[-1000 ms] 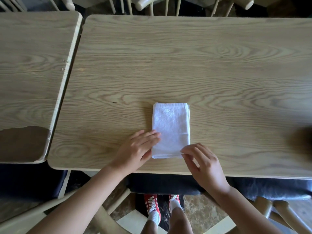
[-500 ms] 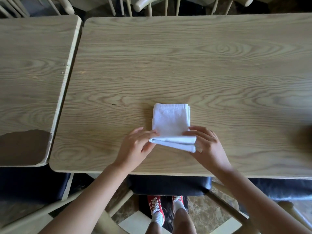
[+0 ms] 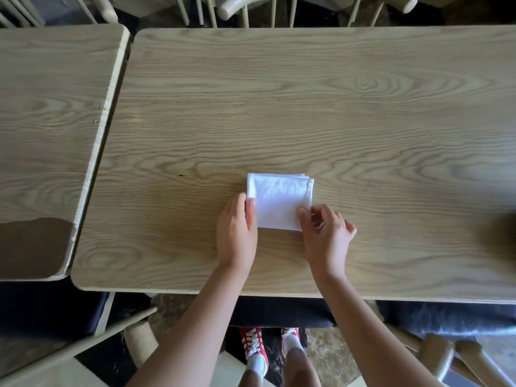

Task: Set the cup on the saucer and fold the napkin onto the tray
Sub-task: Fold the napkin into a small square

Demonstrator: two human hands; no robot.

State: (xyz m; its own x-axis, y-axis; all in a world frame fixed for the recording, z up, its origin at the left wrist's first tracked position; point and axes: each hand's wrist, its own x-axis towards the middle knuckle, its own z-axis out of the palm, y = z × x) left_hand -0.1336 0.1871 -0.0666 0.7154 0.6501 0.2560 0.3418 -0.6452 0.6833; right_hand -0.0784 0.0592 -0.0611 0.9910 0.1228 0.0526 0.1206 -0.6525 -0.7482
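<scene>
A white napkin (image 3: 279, 202) lies folded into a small square on the wooden table (image 3: 307, 107), near its front edge. My left hand (image 3: 237, 233) is at the napkin's left side, its thumb resting on top of the left edge. My right hand (image 3: 325, 236) is at the right side, with thumb and fingertips pinching the napkin's lower right edge. No cup, saucer or tray is in view.
A second wooden table (image 3: 50, 121) stands close on the left, with a narrow gap between the two. Pale wooden chairs (image 3: 251, 9) line the far side. A dark blurred shape (image 3: 499, 236) sits at the right edge of the table.
Both hands lifted the napkin's near edge and folded it away from me onto the far half. The long rectangle is now a square about half as long.
</scene>
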